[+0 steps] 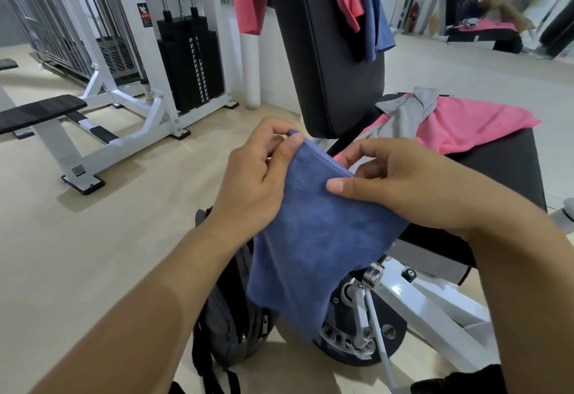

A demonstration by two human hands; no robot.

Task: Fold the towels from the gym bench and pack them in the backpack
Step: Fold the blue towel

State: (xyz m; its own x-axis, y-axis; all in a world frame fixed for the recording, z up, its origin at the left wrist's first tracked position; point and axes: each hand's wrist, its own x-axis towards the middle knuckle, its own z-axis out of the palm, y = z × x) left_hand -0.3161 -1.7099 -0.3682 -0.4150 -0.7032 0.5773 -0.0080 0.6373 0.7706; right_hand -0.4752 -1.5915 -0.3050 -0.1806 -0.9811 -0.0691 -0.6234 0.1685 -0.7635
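Blue towel held in air, near side of worktop, long axis running from far top edge down toward near floor. Left hand pinched far-left top corner between thumb and fingers; right hand pinched right edge, thumb flat on cloth face. Both hands equally close, forearms converging from near side. Backpack stood on floor directly below hanging end. Pink towel and grey towel lay on worktop, far right, unfolded
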